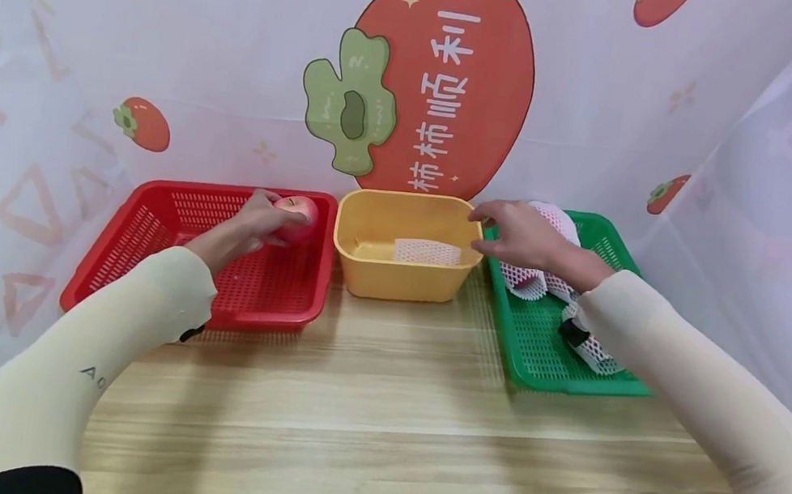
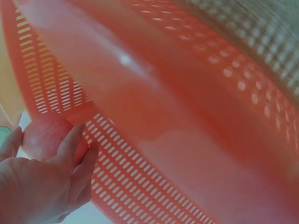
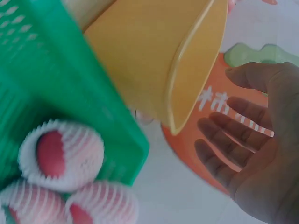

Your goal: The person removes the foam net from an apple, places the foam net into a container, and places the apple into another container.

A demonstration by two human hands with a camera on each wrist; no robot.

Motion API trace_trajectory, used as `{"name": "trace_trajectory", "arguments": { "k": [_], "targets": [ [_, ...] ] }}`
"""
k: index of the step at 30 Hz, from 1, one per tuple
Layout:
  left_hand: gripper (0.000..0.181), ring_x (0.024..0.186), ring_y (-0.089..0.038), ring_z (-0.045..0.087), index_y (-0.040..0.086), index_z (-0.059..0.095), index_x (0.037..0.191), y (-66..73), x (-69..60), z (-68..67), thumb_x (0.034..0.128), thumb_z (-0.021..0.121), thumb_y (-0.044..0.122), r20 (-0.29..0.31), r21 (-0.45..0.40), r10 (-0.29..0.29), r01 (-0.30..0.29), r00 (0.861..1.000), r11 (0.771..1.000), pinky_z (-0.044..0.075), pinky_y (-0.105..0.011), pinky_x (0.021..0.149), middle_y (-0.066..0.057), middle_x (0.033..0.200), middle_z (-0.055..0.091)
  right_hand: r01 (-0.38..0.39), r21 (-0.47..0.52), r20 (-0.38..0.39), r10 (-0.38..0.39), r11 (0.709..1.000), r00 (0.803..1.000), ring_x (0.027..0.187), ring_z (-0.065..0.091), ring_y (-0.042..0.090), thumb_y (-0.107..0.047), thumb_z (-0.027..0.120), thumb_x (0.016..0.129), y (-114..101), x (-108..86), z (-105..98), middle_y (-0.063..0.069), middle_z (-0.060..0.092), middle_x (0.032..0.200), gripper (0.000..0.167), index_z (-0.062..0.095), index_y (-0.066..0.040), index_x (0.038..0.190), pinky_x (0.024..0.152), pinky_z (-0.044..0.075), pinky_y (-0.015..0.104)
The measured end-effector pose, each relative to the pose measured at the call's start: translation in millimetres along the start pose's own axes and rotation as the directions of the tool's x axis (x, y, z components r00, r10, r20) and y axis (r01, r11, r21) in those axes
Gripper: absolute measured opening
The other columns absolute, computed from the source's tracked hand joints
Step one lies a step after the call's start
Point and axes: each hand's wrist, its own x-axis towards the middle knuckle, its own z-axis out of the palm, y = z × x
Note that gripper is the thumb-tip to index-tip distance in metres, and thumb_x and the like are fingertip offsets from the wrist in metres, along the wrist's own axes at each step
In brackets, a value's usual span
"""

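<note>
Left hand (image 1: 252,221) gripped the apple (image 1: 301,217), red basket (image 1: 266,289) beneath its fingers; right hand (image 1: 525,233) hung, fingers wide, yellow bin (image 1: 402,284) beside them!

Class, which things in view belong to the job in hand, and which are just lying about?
Likely the job:
apple, held by the left hand
red basket
yellow bin
foam net inside it
green basket
net-wrapped fruit

Apparently just setting:
wooden tabletop
fruit-print backdrop
</note>
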Motion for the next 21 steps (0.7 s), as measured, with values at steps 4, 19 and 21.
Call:
{"name": "trace_trajectory", "arguments": {
  "k": [4,19,21],
  "targets": [
    [0.078,0.125,-0.033,0.051,0.0,0.029,0.152,-0.7,1.0,-0.1,0.0957,0.078,0.024,0.02,0.031,-0.025,0.025,0.999,0.999,0.055,-0.05,0.103,-0.017,0.144,0.041,-0.036,-0.067,-0.002,0.036,0.997,0.999,0.104,0.071,0.032,-0.028,0.081,0.093,18,-17.6,-11,0.016,0.075,0.12,0.043,0.073,-0.002,0.127,0.092,0.061,0.051],
    [0.095,0.138,-0.038,0.042,0.005,0.014,0.159,-3.3,16.7,4.3,0.0936,0.08,0.022,0.043,0.095,-0.089,0.085,0.995,0.992,0.049,-0.049,0.113,-0.022,0.158,0.03,-0.225,-0.251,0.332,0.302,0.941,0.894,0.09,0.069,0.033,-0.044,0.079,0.093,93,-91.1,-35,0.025,0.072,0.109,0.066,0.066,0.014,0.121,0.079,0.06,0.053],
    [0.095,0.138,-0.038,0.041,0.006,0.014,0.16,-5.9,20.2,5.6,0.0936,0.08,0.022,0.052,0.127,-0.096,0.089,0.994,0.988,0.05,-0.048,0.114,-0.022,0.158,0.03,-0.262,-0.25,0.385,0.344,0.932,0.857,0.083,0.064,0.029,-0.047,0.077,0.094,99,-99.6,-32,0.019,0.068,0.097,0.063,0.065,0.012,0.111,0.074,0.057,0.047]
  ]
}}
